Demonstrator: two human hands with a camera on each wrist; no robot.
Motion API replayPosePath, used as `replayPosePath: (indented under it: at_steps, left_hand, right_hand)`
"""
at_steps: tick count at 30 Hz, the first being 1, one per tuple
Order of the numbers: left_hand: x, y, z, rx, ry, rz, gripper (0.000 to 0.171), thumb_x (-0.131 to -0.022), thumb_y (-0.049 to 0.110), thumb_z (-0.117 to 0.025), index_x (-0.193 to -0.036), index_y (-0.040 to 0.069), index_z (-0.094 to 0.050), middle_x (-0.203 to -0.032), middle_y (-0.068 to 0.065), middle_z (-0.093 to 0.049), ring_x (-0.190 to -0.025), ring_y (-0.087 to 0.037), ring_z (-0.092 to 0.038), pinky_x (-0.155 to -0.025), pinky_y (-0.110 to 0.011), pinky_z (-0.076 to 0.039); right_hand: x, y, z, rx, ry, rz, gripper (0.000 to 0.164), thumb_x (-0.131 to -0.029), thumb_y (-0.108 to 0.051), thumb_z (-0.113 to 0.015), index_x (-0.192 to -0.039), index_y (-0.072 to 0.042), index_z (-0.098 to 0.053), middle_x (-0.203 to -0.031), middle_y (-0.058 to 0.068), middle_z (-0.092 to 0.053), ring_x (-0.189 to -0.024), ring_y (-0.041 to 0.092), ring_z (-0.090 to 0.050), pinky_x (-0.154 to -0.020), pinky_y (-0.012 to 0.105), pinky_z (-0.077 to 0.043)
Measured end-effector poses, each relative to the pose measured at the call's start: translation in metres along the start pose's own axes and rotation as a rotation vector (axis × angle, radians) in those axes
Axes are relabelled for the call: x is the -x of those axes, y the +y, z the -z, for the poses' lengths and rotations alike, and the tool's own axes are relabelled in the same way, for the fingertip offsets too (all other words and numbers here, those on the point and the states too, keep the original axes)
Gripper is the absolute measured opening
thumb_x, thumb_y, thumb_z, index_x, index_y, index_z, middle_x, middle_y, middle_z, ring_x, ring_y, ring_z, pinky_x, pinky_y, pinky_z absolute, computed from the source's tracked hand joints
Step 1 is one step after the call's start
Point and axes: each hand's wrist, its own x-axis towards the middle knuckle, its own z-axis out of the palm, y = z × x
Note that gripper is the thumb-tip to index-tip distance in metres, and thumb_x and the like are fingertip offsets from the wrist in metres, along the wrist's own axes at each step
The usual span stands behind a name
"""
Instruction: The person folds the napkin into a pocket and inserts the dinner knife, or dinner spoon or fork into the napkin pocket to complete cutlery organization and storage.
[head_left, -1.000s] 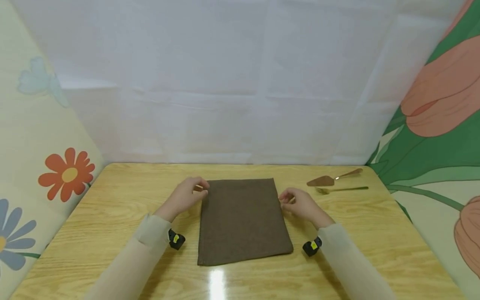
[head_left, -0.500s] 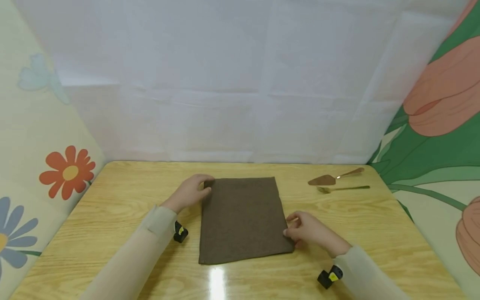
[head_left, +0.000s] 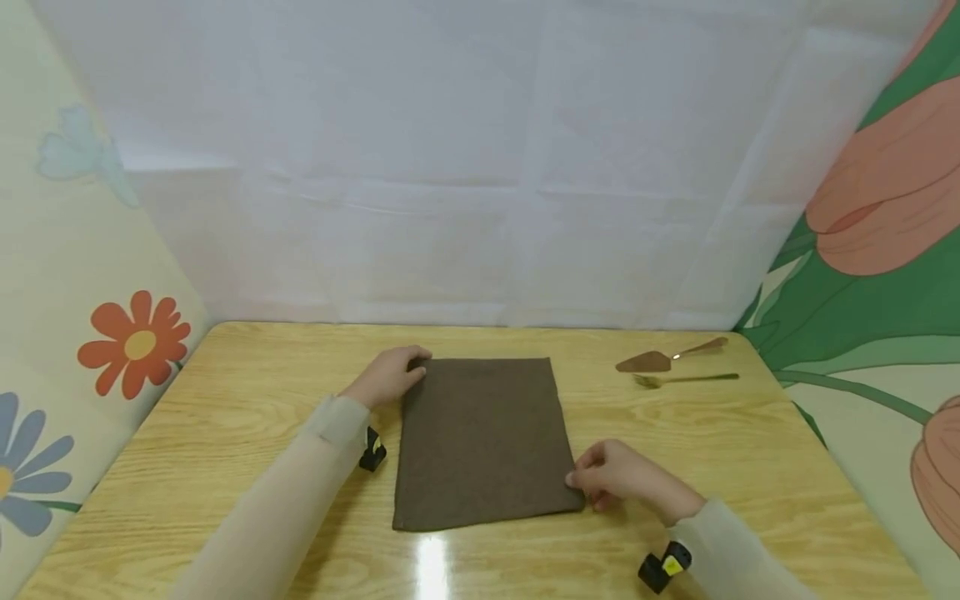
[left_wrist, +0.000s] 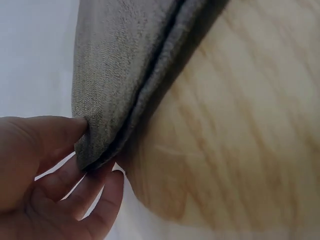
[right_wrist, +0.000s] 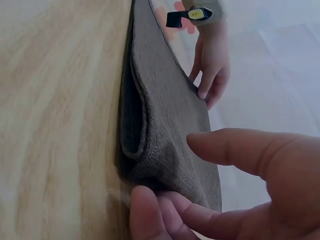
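Observation:
A brown folded cloth (head_left: 483, 442) lies flat on the wooden table, its layers showing along the edges in both wrist views. My left hand (head_left: 386, 377) pinches its far left corner; in the left wrist view the thumb (left_wrist: 60, 131) is on top and the fingers are underneath. Near the front right corner, my right hand (head_left: 626, 475) holds the right edge. In the right wrist view its thumb (right_wrist: 225, 146) is over the cloth and its fingertips are under the edge, where the fabric bulges; whether the thumb presses on it is hard to tell.
A cake server (head_left: 647, 362) with a brown handle and a thin fork (head_left: 686, 379) lie at the table's back right. A white sheet (head_left: 450, 167) hangs behind the table (head_left: 262, 392). Flower-patterned panels stand at both sides.
My right hand has moved down the cloth's right edge toward the front corner and taken hold there. My left hand has shifted slightly right onto the far left corner.

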Motion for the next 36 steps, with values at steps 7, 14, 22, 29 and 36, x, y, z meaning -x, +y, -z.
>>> replayPosePath:
  at_steps: [7, 14, 22, 29, 36]
  left_hand:
    - [-0.001, -0.002, 0.001, -0.012, 0.001, 0.032, 0.02, -0.1, 0.003, -0.06, -0.118, -0.005, -0.065, -0.117, -0.021, -0.067, -0.112, -0.039, -0.062, -0.098, -0.053, -0.049]
    - [-0.003, -0.004, 0.0, -0.029, 0.02, 0.03, 0.015, -0.099, 0.003, -0.063, -0.112, -0.003, -0.066, -0.112, -0.02, -0.068, -0.107, -0.037, -0.063, -0.094, -0.052, -0.051]
    - [0.0, -0.002, 0.0, -0.037, 0.037, 0.038, 0.013, -0.099, 0.003, -0.062, -0.11, -0.002, -0.066, -0.11, -0.019, -0.069, -0.104, -0.037, -0.064, -0.093, -0.052, -0.051]
    - [0.001, 0.0, 0.002, -0.005, 0.059, 0.052, 0.013, -0.101, 0.003, -0.058, -0.109, -0.002, -0.067, -0.11, -0.02, -0.068, -0.104, -0.038, -0.064, -0.09, -0.052, -0.052]
    - [0.005, -0.006, 0.002, 0.06, 0.109, 0.079, 0.014, -0.1, 0.001, -0.058, -0.109, -0.006, -0.067, -0.112, -0.025, -0.068, -0.109, -0.042, -0.062, -0.095, -0.054, -0.05]
  right_hand:
    - [0.006, -0.005, -0.01, -0.016, -0.02, 0.031, 0.017, -0.096, -0.014, -0.068, -0.101, 0.002, -0.062, -0.087, 0.007, -0.062, -0.073, 0.015, -0.058, -0.061, 0.03, -0.055]
    - [0.007, -0.005, -0.016, -0.169, -0.031, 0.051, 0.045, -0.094, -0.008, -0.066, -0.127, 0.016, -0.049, -0.101, 0.017, -0.063, -0.078, 0.019, -0.065, -0.065, 0.031, -0.06]
    - [0.005, -0.004, -0.02, -0.396, -0.066, 0.007, 0.047, -0.094, -0.01, -0.066, -0.127, 0.019, -0.048, -0.095, 0.011, -0.062, -0.067, 0.011, -0.058, -0.057, 0.02, -0.053]
    - [-0.004, 0.001, -0.019, -0.393, -0.11, 0.01, 0.008, -0.093, -0.007, -0.067, -0.086, -0.005, -0.068, -0.074, 0.001, -0.066, -0.053, 0.004, -0.053, -0.049, 0.016, -0.047]
    - [-0.02, 0.005, -0.004, -0.351, -0.016, 0.029, 0.012, -0.093, -0.006, -0.062, -0.101, 0.002, -0.066, -0.081, 0.007, -0.07, -0.058, 0.009, -0.063, -0.048, 0.017, -0.049]
